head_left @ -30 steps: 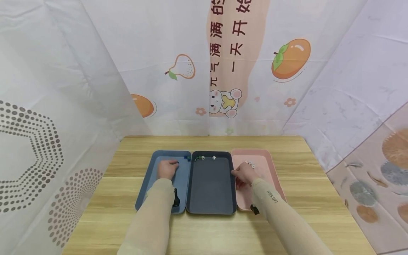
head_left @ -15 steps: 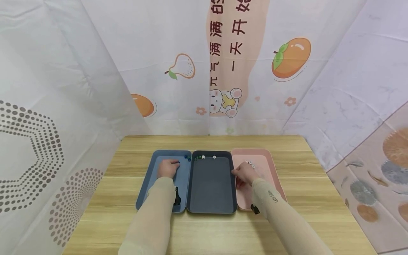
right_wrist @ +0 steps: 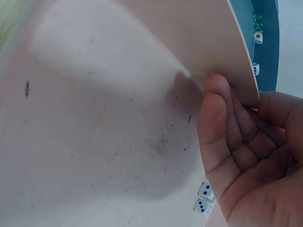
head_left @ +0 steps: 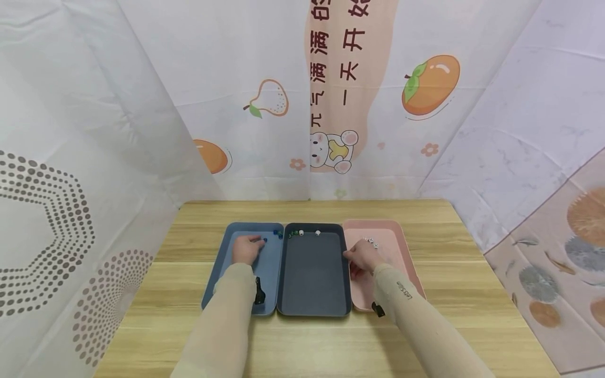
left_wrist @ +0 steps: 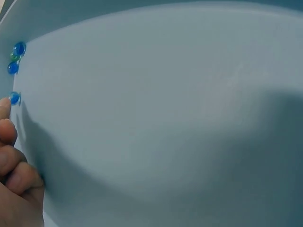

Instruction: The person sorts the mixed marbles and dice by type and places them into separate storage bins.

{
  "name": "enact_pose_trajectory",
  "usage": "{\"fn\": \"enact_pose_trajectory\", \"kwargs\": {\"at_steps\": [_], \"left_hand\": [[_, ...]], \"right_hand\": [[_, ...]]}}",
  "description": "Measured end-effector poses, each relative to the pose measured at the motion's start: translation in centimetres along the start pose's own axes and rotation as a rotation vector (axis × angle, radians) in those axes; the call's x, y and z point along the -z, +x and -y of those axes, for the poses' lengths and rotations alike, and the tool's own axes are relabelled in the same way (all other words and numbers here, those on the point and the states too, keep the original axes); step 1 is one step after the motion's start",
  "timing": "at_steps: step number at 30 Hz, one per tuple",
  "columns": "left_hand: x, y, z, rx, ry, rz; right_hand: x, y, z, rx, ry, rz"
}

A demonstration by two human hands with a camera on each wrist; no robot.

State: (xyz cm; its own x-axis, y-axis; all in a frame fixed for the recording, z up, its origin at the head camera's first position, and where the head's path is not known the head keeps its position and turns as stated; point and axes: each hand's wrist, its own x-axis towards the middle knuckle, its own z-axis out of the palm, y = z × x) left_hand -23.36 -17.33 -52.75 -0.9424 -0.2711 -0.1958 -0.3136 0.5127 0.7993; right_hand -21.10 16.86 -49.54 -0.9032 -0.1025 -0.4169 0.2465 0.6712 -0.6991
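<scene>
My left hand (head_left: pixel 247 249) is over the blue tray (head_left: pixel 222 268), its index finger pointing at a small blue glass marble (head_left: pixel 266 240). In the left wrist view that fingertip is right at the marble (left_wrist: pixel 14 98), and the other fingers are bent. Two more blue marbles (left_wrist: pixel 19 48) and a green one (left_wrist: pixel 14 57) lie along the tray wall. My right hand (head_left: pixel 364 257) pinches the left wall of the pink tray (right_wrist: pixel 248 54), with the thumb outside and the fingers inside. Several white dice (right_wrist: pixel 205 190) lie beyond it in that tray.
Between them stands a dark grey tray (head_left: pixel 314 278), with green marbles (head_left: pixel 290 235) and two white dice (head_left: pixel 317 232) near its far edge. All three trays sit side by side on a wooden table (head_left: pixel 302 346). A printed curtain (head_left: pixel 212 68) hangs behind.
My left hand first moved slightly right, then drew back a little to the left, so the blue marble shows beside its fingertip. The right hand holds the pink tray's wall as before.
</scene>
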Motion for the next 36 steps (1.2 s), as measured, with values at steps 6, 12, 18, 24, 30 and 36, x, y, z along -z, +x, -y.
{"fn": "enact_pose_trajectory", "kwargs": {"at_steps": [6, 12, 18, 24, 30, 36], "left_hand": [[1.0, 0.2, 0.0, -0.057, -0.023, -0.017], [2.7, -0.1, -1.1, -0.089, 0.100, 0.076], [3.9, -1.1, -2.5, -0.124, 0.167, 0.222], [3.7, -2.5, -3.8, -0.133, 0.239, 0.312], [2.6, -4.0, -4.6, -0.139, 0.266, 0.374], [1.0, -5.1, -4.7, -0.130, 0.277, 0.405]], "right_hand": [[-0.1, -0.1, 0.0, 0.015, -0.004, -0.001], [0.0, -0.1, -0.1, 0.019, -0.009, 0.006], [0.1, 0.2, -0.1, 0.010, -0.007, 0.021], [0.1, 0.4, -0.2, -0.004, -0.014, 0.015], [0.1, 0.2, 0.0, 0.005, -0.014, 0.015], [0.1, 0.2, 0.0, -0.006, -0.015, 0.016]]}}
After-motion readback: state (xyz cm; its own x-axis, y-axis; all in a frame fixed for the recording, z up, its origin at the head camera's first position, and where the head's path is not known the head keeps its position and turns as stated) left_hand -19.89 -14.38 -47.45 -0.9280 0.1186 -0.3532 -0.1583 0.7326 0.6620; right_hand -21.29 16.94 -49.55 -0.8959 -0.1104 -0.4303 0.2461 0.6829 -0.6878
